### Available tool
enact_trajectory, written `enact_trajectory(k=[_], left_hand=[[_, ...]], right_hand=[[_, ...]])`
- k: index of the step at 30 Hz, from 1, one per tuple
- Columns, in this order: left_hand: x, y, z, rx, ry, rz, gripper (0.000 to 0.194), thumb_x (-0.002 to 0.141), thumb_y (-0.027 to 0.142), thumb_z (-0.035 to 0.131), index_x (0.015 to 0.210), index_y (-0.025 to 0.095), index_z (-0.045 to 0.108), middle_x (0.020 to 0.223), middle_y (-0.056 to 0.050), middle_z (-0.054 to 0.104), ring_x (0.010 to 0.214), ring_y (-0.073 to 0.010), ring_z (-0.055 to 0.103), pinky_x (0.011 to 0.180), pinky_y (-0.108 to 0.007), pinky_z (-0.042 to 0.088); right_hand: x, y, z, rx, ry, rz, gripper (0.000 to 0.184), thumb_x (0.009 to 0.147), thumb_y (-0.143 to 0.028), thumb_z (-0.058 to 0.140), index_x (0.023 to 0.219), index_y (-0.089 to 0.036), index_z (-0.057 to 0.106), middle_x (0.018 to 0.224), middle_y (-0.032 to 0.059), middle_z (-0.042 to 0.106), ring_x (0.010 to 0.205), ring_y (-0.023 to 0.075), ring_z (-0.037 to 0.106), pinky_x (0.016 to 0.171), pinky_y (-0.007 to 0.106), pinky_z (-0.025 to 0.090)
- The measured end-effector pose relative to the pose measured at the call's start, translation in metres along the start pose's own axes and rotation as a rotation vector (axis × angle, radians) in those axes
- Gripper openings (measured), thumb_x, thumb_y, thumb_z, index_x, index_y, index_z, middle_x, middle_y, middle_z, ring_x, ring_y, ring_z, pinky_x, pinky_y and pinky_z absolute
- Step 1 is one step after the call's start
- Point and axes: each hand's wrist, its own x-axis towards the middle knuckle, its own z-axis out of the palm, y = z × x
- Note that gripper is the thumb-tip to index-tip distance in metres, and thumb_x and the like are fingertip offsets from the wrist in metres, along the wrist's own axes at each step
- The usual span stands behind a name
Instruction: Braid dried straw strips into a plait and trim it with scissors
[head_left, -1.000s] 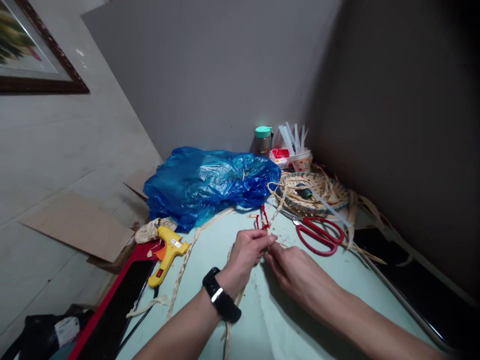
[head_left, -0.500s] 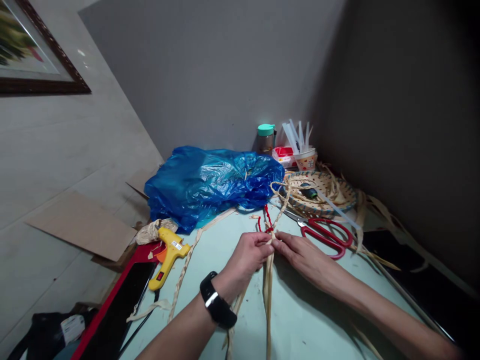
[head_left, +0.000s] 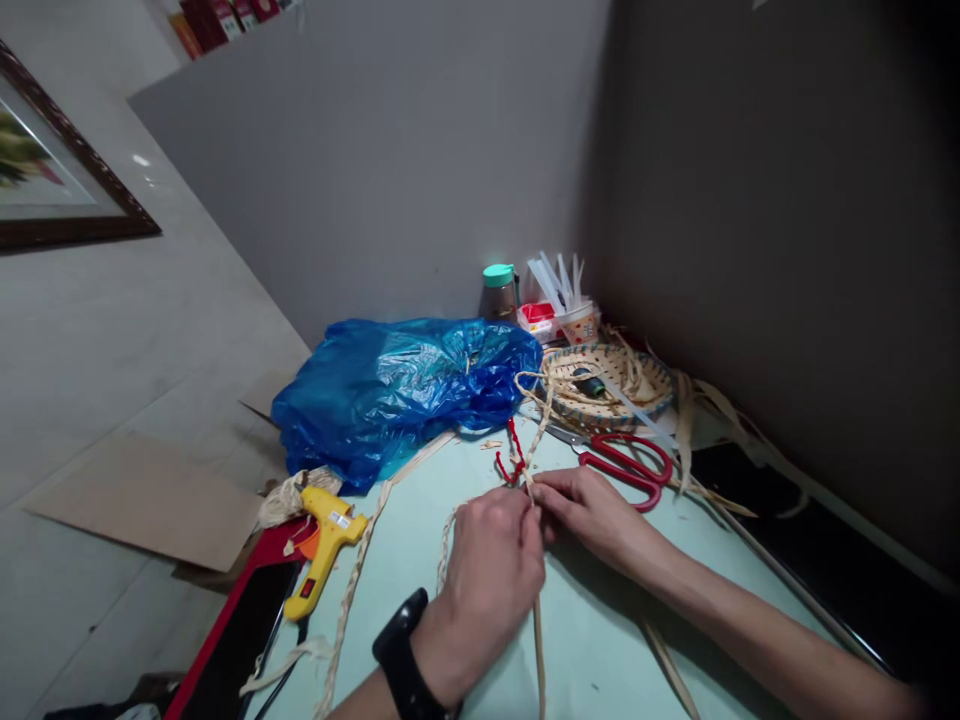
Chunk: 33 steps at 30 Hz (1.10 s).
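A pale straw braid [head_left: 544,425] runs from the woven basket down to my two hands. My left hand [head_left: 491,565], below a black wristwatch, is closed with its fingers curled around the braid's lower strands; its fingertips are partly hidden. Close beside it, my right hand [head_left: 589,512] pinches the braid between thumb and fingers. Loose straw strands [head_left: 539,660] hang from the hands toward the near edge. Just beyond my fingers lies a twisted red cord [head_left: 514,440] against the braid. Red-handled scissors [head_left: 626,465] rest to the right of it.
A blue plastic bag [head_left: 405,390] lies at the back. On the left sits a yellow glue gun [head_left: 322,550] next to a long braid [head_left: 352,580]. At the back right are a basket [head_left: 611,410], a paper cup [head_left: 579,322] with sticks and a green-lidded bottle [head_left: 498,290].
My left hand has turned over, its back now upward, and come down nearer me. The right hand still pinches the braid. The camera view has tilted and shifted, so the background sits lower and further left.
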Motion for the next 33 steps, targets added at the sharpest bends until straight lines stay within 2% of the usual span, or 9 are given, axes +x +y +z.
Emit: enact_trajectory(k=[3, 5, 8, 11, 17, 21, 25, 29, 33], left_hand=[[-0.014, 0.008, 0.012, 0.226, -0.028, 0.113, 0.034, 0.091, 0.015, 0.037, 0.108, 0.014, 0.066, 0.104, -0.013, 0.069, 0.087, -0.0263, 0.064, 0.076, -0.037, 0.043], [-0.017, 0.009, 0.014, 0.253, -0.064, 0.157, 0.036, 0.092, 0.015, 0.035, 0.115, 0.014, 0.063, 0.111, -0.014, 0.067, 0.092, -0.0271, 0.063, 0.078, -0.038, 0.043], [-0.01, 0.007, 0.006, 0.036, -0.072, 0.108, 0.024, 0.09, 0.024, 0.045, 0.087, 0.017, 0.068, 0.089, -0.009, 0.069, 0.081, -0.0245, 0.062, 0.075, -0.036, 0.041], [0.006, -0.003, -0.003, -0.277, 0.016, -0.093, 0.031, 0.087, 0.032, 0.05, 0.06, 0.019, 0.057, 0.062, -0.004, 0.059, 0.065, -0.0197, 0.054, 0.068, -0.034, 0.039], [0.025, -0.029, 0.006, -0.668, -0.086, -0.205, 0.027, 0.087, 0.042, 0.046, 0.079, 0.017, 0.053, 0.071, -0.003, 0.06, 0.063, -0.0167, 0.06, 0.064, -0.03, 0.048], [0.024, -0.031, 0.011, -0.863, -0.152, -0.212, 0.025, 0.085, 0.042, 0.049, 0.086, 0.017, 0.051, 0.068, -0.001, 0.057, 0.062, -0.0154, 0.061, 0.066, -0.03, 0.049], [0.022, -0.027, 0.013, -0.924, -0.228, -0.196, 0.024, 0.085, 0.038, 0.05, 0.072, 0.018, 0.048, 0.055, 0.003, 0.047, 0.054, -0.0141, 0.057, 0.059, -0.027, 0.044], [0.022, -0.028, 0.019, -0.906, -0.198, -0.217, 0.022, 0.085, 0.036, 0.053, 0.073, 0.018, 0.049, 0.053, 0.005, 0.044, 0.046, -0.009, 0.045, 0.048, -0.022, 0.032], [0.022, -0.029, 0.023, -0.918, -0.199, -0.219, 0.025, 0.086, 0.038, 0.05, 0.07, 0.019, 0.047, 0.05, 0.004, 0.048, 0.045, -0.0093, 0.044, 0.048, -0.022, 0.033]], right_hand=[[0.0, 0.002, -0.001, 0.149, -0.043, 0.037, 0.034, 0.087, -0.04, 0.046, 0.071, -0.015, 0.062, 0.059, -0.001, 0.053, 0.056, 0.0123, 0.043, 0.056, 0.025, 0.032], [0.001, 0.004, -0.002, 0.217, -0.064, 0.066, 0.035, 0.085, -0.043, 0.049, 0.076, -0.014, 0.065, 0.057, -0.0023, 0.051, 0.054, 0.0111, 0.04, 0.053, 0.024, 0.03], [0.002, 0.006, -0.002, 0.281, -0.077, 0.079, 0.035, 0.079, -0.046, 0.056, 0.068, -0.014, 0.063, 0.059, -0.0012, 0.054, 0.055, 0.0109, 0.042, 0.054, 0.024, 0.032], [0.002, 0.007, -0.003, 0.307, -0.078, 0.097, 0.035, 0.08, -0.044, 0.055, 0.066, -0.013, 0.065, 0.062, 0.0021, 0.061, 0.056, 0.0119, 0.048, 0.055, 0.024, 0.035], [0.0, 0.003, -0.003, 0.293, -0.09, 0.047, 0.029, 0.084, -0.032, 0.049, 0.074, -0.012, 0.067, 0.074, 0.0075, 0.07, 0.067, 0.0164, 0.058, 0.068, 0.027, 0.045], [-0.001, 0.006, 0.003, 0.27, -0.076, 0.019, 0.022, 0.086, -0.03, 0.048, 0.09, -0.015, 0.064, 0.077, 0.0057, 0.07, 0.066, 0.0171, 0.06, 0.066, 0.028, 0.046], [-0.001, 0.008, 0.008, 0.306, -0.14, 0.005, 0.023, 0.089, -0.032, 0.046, 0.094, -0.016, 0.061, 0.075, 0.0046, 0.069, 0.062, 0.0163, 0.061, 0.062, 0.027, 0.047], [-0.001, 0.001, 0.004, 0.345, -0.21, 0.016, 0.028, 0.088, -0.037, 0.048, 0.102, -0.016, 0.059, 0.079, 0.0049, 0.07, 0.052, 0.0132, 0.057, 0.052, 0.024, 0.042], [-0.004, -0.01, 0.0, 0.341, -0.219, 0.04, 0.029, 0.089, -0.037, 0.046, 0.1, -0.014, 0.06, 0.074, 0.0037, 0.067, 0.049, 0.0109, 0.049, 0.046, 0.022, 0.035]])
